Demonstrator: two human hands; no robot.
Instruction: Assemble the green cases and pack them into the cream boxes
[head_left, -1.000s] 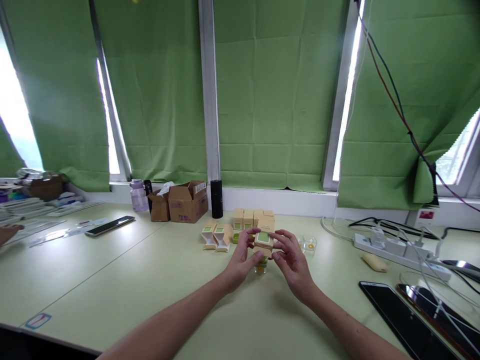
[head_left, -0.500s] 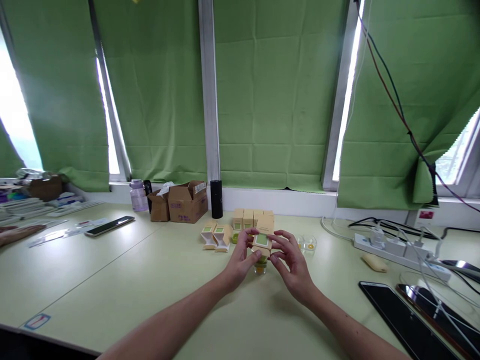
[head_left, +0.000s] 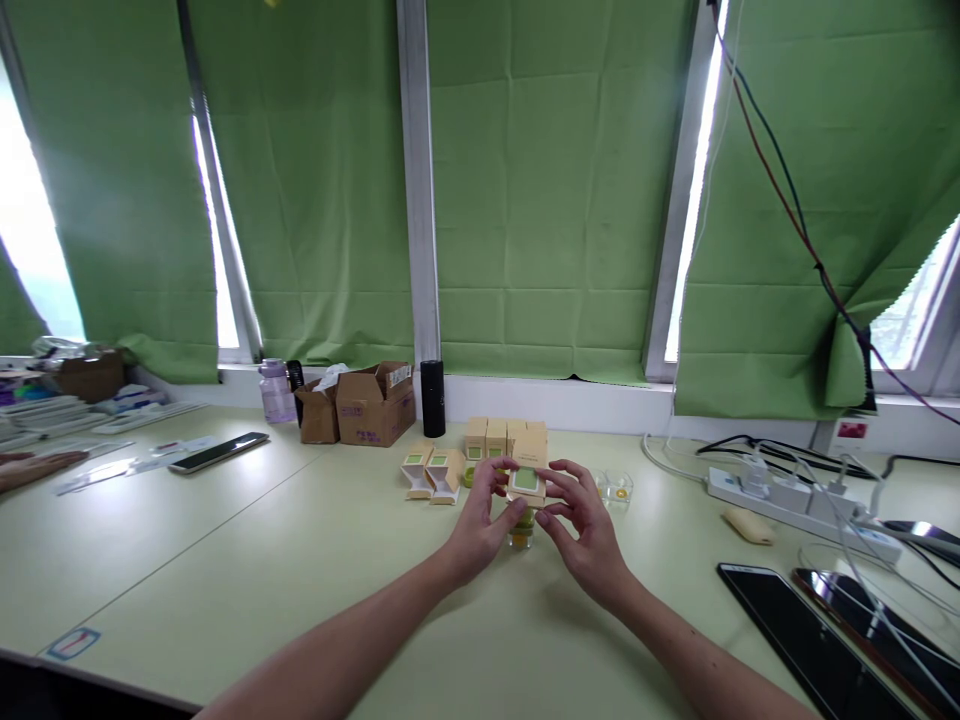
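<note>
Between my two hands is a small tan cardboard box [head_left: 526, 481] with a green, white-edged label facing up. My left hand [head_left: 480, 520] grips its left side, with the thumb at the lower edge. The fingers of my right hand [head_left: 589, 530] are curled against the right side. Just below the box, a small glass jar [head_left: 520, 539] with green and orange in it stands on the table, partly hidden. To the left lie two open tan boxes [head_left: 433, 474] of the same kind. Behind my hands stand several more tan boxes [head_left: 495, 436] in a row.
Small clear jars [head_left: 616, 487] stand right of my hands. A power strip [head_left: 802, 510] with tangled cables and dark tablets [head_left: 802, 630] lie farther right. Cardboard cartons [head_left: 375, 405] and a black cylinder [head_left: 433, 398] stand at the back. Another person's hand [head_left: 37, 468] rests at far left.
The flap at the box's near edge, standing out before, now looks folded in. The box has shifted slightly to the right; my hands have hardly moved.
</note>
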